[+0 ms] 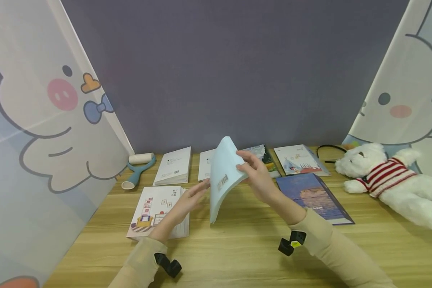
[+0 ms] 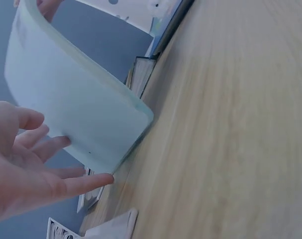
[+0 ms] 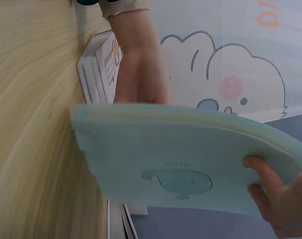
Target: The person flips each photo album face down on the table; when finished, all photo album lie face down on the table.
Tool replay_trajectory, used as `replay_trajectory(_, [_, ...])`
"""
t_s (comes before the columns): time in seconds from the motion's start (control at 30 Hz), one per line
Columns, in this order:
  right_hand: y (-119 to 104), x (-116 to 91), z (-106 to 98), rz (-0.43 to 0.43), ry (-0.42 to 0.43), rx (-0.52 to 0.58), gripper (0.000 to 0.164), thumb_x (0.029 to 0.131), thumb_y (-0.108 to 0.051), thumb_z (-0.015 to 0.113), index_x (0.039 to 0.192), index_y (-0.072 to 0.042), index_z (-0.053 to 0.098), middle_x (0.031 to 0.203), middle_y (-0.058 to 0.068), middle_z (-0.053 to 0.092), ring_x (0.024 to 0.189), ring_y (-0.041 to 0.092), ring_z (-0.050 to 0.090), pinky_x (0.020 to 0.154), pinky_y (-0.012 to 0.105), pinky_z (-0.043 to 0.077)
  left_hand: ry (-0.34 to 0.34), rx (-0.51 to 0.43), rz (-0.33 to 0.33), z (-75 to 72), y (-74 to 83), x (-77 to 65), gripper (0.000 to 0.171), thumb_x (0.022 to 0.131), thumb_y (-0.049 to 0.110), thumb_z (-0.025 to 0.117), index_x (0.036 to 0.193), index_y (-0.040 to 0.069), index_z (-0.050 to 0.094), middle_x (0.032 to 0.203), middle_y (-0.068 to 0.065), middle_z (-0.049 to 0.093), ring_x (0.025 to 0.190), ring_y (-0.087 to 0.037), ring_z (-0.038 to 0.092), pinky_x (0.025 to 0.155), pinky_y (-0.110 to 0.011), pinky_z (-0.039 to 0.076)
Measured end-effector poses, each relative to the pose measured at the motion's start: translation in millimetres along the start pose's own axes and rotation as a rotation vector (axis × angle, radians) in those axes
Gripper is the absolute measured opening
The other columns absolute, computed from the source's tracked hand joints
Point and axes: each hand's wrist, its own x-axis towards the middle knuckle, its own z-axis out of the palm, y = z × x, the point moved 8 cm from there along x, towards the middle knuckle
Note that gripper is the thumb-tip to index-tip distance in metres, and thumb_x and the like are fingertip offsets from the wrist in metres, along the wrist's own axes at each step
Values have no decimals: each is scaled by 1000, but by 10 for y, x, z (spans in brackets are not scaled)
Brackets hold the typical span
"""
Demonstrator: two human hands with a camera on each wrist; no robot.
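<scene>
A pale blue softcover notebook stands tilted above the table, its cover bowed. My right hand grips its right edge, fingers and thumb on opposite faces. In the right wrist view, the cover has a small whale drawing; the head view shows a barcode on the opposite face. My left hand is at the notebook's left side with fingers spread. From the left wrist, those fingers look extended against the cover, and the notebook's lower corner hangs close to the table.
On the wooden table, a white illustrated album lies at left and a blue album at right. Behind are several more books and a lint roller. A white teddy bear and black headband lie far right.
</scene>
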Motion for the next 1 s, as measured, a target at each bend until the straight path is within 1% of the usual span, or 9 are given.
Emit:
replay_trajectory(0.07, [25,-24,-52,15,-4,-49,55,95,-8,44,146,-6,25,138,16,32,98,13,57,75,28,55,-15,22,-9,7,-15,3,50,101,33,42,148,22,31,153,-7,29,138,-39,29,103,-58,36])
replay_trajectory(0.23, [87,-83,-194,46,-61,-182,65,94,-12,47,151,-12,16,148,14,25,96,15,60,77,31,55,-25,50,-37,-15,-40,8,49,101,31,40,147,13,33,153,-11,28,137,-40,29,102,-55,39])
replay_trajectory(0.3, [103,-101,-261,53,-74,-214,63,96,-17,47,151,-11,17,149,15,25,103,18,58,81,33,54,-21,63,-50,-29,-53,17,47,101,29,41,145,11,36,152,-14,28,137,-40,30,102,-53,40])
replay_trajectory(0.37, [124,-106,-338,67,-59,-229,58,98,-24,47,149,-11,23,150,13,27,112,23,55,86,35,53,-16,75,-65,-38,-70,29,46,101,29,42,142,9,40,151,-16,29,136,-40,32,101,-52,41])
replay_trajectory(0.47, [141,-114,-442,65,-21,-266,52,99,-30,48,144,-8,35,143,16,36,117,24,52,90,37,52,6,112,-90,-49,-94,41,43,100,28,44,139,10,46,149,-17,34,134,-39,35,101,-51,42])
replay_trajectory(0.63, [243,-142,-609,100,37,-356,49,95,-32,55,136,-7,46,129,16,45,108,19,55,85,31,53,41,179,-115,-53,-131,28,37,99,26,46,133,14,54,146,-14,40,132,-37,39,102,-50,42])
replay_trajectory(0.8, [384,-187,-774,168,52,-472,54,90,-34,63,134,-8,48,130,16,47,113,28,53,82,31,53,66,251,-139,-66,-157,6,33,98,27,48,129,19,59,145,-10,43,134,-35,37,106,-54,35])
replay_trajectory(0.87, [439,-206,-828,191,50,-516,55,89,-34,65,135,-8,48,129,18,48,111,29,54,80,32,54,57,270,-146,-61,-165,1,33,98,28,48,128,20,59,145,-9,44,136,-34,35,109,-55,31])
replay_trajectory(1.0, [548,-241,-928,235,50,-580,57,88,-32,66,135,-7,48,128,20,51,108,29,56,77,32,56,29,276,-150,-38,-181,-11,33,98,29,48,128,20,59,144,-9,44,136,-33,34,110,-54,28])
